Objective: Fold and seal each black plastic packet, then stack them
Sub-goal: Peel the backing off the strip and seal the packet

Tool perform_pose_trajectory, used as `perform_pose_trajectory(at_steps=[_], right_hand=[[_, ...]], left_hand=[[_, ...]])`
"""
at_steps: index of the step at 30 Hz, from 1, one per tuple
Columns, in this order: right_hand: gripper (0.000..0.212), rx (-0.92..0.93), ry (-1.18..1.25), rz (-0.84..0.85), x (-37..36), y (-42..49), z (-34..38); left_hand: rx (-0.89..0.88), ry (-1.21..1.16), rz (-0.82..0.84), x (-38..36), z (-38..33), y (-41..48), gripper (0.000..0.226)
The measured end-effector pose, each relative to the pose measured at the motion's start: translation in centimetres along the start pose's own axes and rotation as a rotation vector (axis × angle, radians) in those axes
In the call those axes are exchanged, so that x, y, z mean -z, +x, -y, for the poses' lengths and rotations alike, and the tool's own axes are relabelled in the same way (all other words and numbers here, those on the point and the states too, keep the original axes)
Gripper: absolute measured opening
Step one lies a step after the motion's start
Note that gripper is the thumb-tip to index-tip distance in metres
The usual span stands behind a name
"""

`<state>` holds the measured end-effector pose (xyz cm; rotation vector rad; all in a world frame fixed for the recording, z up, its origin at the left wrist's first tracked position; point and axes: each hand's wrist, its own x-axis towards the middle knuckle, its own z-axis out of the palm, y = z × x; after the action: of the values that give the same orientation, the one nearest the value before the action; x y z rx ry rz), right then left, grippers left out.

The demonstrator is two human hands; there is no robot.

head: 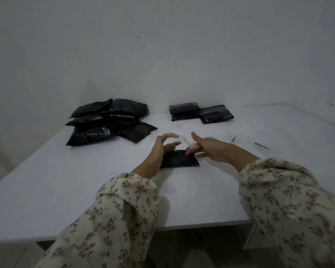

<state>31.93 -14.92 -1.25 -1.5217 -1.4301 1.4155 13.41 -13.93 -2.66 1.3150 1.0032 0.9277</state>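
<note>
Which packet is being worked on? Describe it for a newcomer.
On the white table, look centre, between the left hand and right hand. That black packet lies alone; the others sit in a loose pile and neat stacks at the back.

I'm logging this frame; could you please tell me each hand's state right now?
Left hand: curled, holding one end of the clear strip.
Right hand: the strip's other end touches it; grip cannot be told.

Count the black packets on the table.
About 10: six in the left heap, three in the back-right stacks, one front packet; others may be hidden underneath.
</note>
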Motion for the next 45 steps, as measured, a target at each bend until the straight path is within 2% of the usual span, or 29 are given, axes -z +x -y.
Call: perform_pose_trajectory(at_steps=[6, 13, 18, 22, 33, 45], right_hand=[[0.017, 0.007, 0.145, -0.078, 0.4, 0.4, -0.7], [0.029, -0.06, 0.292, -0.158, 0.3, 0.5, -0.8], [0.021, -0.056, 0.332, -0.223, -0.1, 0.5, -1.3], [0.005, -0.023, 0.357, -0.289, -0.1, 0.2, -2.1], [0.007, -0.15, 0.099, -0.185, -0.3, -0.3, -0.1], [0.023, -0.197, -0.152, -0.304, -2.0, -1.5, 1.4]], left_hand=[[0.006, -0.005, -0.012, 0.0, -0.1, -0.4, 0.044], [-0.04, 0.227, -0.166, -0.4, 0.6, -0.3, 0.039], [-0.124, 0.356, -0.256, 0.1, 1.7, -0.1, 0.038], [-0.165, 0.459, -0.323, 0.5, 2.2, -0.1, 0.03], [-0.155, 0.412, -0.469, 0.8, 2.8, 0.0, 0.022], [-0.219, 0.545, -0.519, 0.9, 3.3, 0.5, 0.028]])
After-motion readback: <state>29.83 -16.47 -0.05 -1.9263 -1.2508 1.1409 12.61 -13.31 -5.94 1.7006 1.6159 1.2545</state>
